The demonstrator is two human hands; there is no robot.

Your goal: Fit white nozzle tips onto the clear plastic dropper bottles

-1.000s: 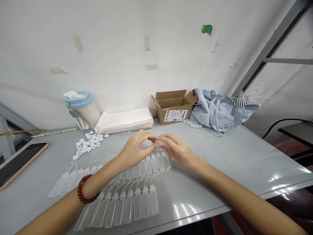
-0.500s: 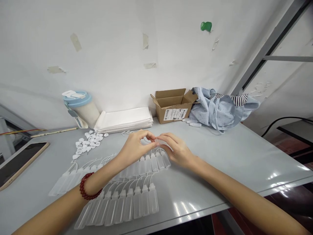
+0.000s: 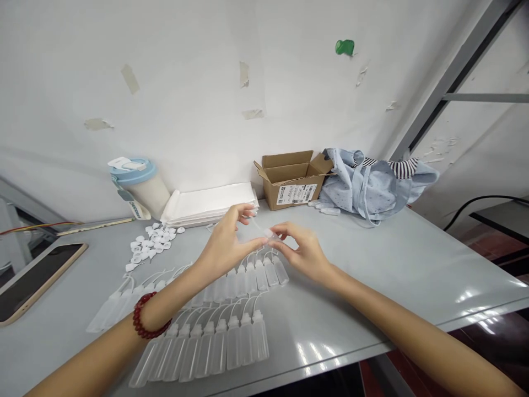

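Note:
A small translucent plastic bottle (image 3: 271,236) with a thin bent spout (image 3: 257,223) is between my hands above the table. My right hand (image 3: 303,248) pinches it between thumb and fingers. The thumb of my left hand (image 3: 229,240) touches the bottle near its neck. Its other fingers are raised and spread around the spout tip, and I cannot tell whether they touch it. Below my wrists lie rows of similar bottles (image 3: 243,339) with thin curved spouts. Part of the upper row (image 3: 250,275) is hidden behind my left forearm.
White caps (image 3: 152,242) lie in a loose pile at left, near a blue-lidded cup (image 3: 142,190) and a phone (image 3: 41,275). Stacked white sheets or bags (image 3: 210,204), an open cardboard box (image 3: 289,187) and a blue cloth bag (image 3: 372,184) stand along the wall.
My left fingers have lifted away from my right fingertips and spread, so the bottle and its spout now show between my hands. My right hand has shifted only slightly.

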